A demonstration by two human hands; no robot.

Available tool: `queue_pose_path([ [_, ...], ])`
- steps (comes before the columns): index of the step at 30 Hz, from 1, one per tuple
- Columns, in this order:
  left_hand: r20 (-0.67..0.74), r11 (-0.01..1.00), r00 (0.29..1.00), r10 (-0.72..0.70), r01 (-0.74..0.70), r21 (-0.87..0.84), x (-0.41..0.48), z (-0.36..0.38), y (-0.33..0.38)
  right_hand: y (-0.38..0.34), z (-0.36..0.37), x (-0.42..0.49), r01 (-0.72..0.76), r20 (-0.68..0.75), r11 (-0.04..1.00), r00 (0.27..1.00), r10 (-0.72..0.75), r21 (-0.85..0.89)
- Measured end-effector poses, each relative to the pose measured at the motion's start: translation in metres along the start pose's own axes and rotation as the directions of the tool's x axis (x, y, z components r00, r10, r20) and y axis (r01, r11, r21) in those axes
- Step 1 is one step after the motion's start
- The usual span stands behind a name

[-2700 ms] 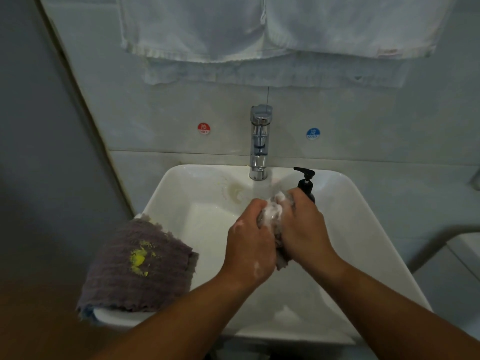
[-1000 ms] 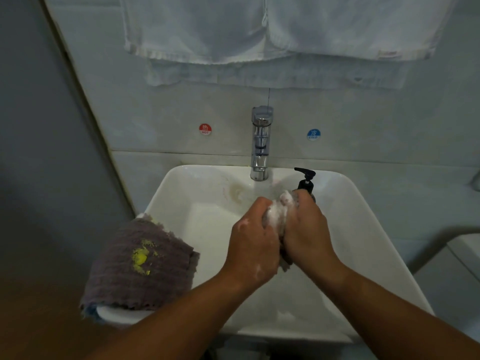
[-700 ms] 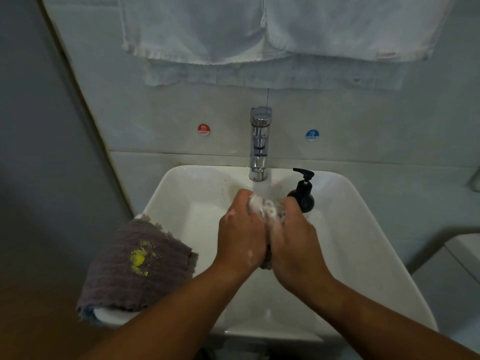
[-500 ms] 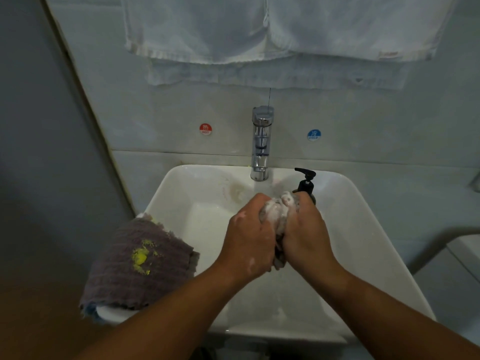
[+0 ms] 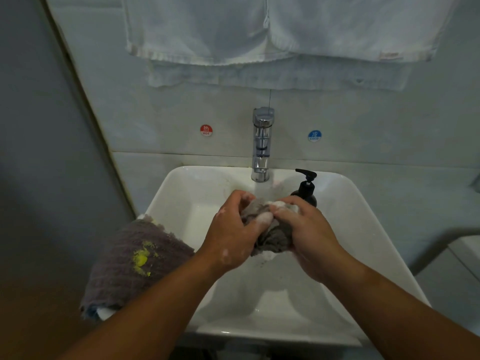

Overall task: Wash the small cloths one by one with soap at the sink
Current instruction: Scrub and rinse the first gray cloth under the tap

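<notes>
A small grey cloth (image 5: 272, 237), wet and foamy, is bunched up over the white sink (image 5: 363, 229). My left hand (image 5: 231, 235) grips its left side and my right hand (image 5: 306, 232) grips its right side, thumbs pressed into the suds on top. Water runs from the chrome tap (image 5: 262, 144) just behind the cloth. A black soap pump bottle (image 5: 306, 188) stands on the sink's back right, right behind my right hand. Another grey cloth (image 5: 132, 266) with a yellow stain lies folded over the sink's left rim.
White towels (image 5: 272, 35) hang on the wall above the tap. Red hot (image 5: 206, 130) and blue cold (image 5: 314, 136) stickers sit on the tiles. A dark wall (image 5: 39, 152) closes in on the left. A white fixture's edge (image 5: 462, 250) shows at the right.
My hands kept rubbing the foamy cloth back and forth under the tap. Now they are pulled slightly apart, showing more of the grey cloth between them.
</notes>
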State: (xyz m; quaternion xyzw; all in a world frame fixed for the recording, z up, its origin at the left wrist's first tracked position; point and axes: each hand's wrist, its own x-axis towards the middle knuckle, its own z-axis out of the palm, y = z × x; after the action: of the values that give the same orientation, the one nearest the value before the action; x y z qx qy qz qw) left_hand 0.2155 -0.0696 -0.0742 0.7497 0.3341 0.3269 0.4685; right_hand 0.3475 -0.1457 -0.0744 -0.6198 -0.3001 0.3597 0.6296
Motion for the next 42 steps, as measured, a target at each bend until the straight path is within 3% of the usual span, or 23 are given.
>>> queue_pose_path([
  [5, 0.013, 0.99, 0.998, -0.059, 0.06, -0.13, -0.003, 0.01, -0.001, 0.005, 0.005, -0.002, 0.024, -0.09, 0.995, 0.996, -0.015, 0.096],
  [7, 0.01, 0.982, 0.996, -0.091, 0.092, -0.165, -0.005, 0.014, 0.0, 0.008, 0.005, -0.003, 0.049, -0.12, 0.998, 0.991, -0.053, -0.041],
  [9, -0.052, 0.995, 0.997, -0.057, 0.052, -0.086, -0.004, 0.016, -0.001, 0.007, 0.004, -0.003, 0.101, -0.109, 0.976, 0.986, -0.124, -0.192],
  [15, -0.064, 0.999, 0.998, -0.001, 0.004, 0.046, -0.004, 0.016, -0.002, 0.006, 0.004, -0.005, 0.164, 0.065, 0.936, 0.986, -0.152, -0.311],
  [20, -0.063, 0.999, 0.998, -0.032, 0.034, 0.038, -0.006, 0.021, 0.0, 0.004, 0.003, 0.003, 0.226, -0.07, 0.902, 0.961, -0.269, -0.368],
  [24, -0.112, 0.999, 0.993, -0.044, 0.045, 0.008, -0.01, 0.027, 0.007, 0.003, 0.009, 0.005, 0.144, -0.2, 0.907, 0.95, -0.239, -0.396],
  [28, -0.24, 0.998, 0.969, -0.055, 0.062, 0.02, -0.001, 0.024, 0.009, 0.002, 0.019, -0.014, 0.213, -0.048, 0.825, 0.959, -0.278, -0.523],
  [31, -0.218, 0.994, 0.971, -0.101, 0.107, 0.016, 0.001, 0.023, 0.008, -0.003, 0.023, -0.029, 0.293, 0.082, 0.784, 0.951, -0.298, -0.547],
  [33, -0.152, 0.994, 0.982, -0.113, 0.113, -0.013, -0.006, 0.027, 0.011, -0.009, 0.019, -0.022, 0.303, 0.057, 0.764, 0.942, -0.332, -0.569],
  [37, -0.069, 0.995, 0.995, -0.078, 0.073, -0.061, -0.013, 0.034, 0.022, -0.008, 0.009, 0.001, 0.163, -0.13, 0.795, 0.948, -0.29, -0.585],
  [42, -0.224, 0.991, 0.969, -0.101, 0.119, 0.065, 0.004, 0.025, 0.012, -0.002, 0.02, -0.025, 0.251, 0.076, 0.786, 0.964, -0.253, -0.565],
])
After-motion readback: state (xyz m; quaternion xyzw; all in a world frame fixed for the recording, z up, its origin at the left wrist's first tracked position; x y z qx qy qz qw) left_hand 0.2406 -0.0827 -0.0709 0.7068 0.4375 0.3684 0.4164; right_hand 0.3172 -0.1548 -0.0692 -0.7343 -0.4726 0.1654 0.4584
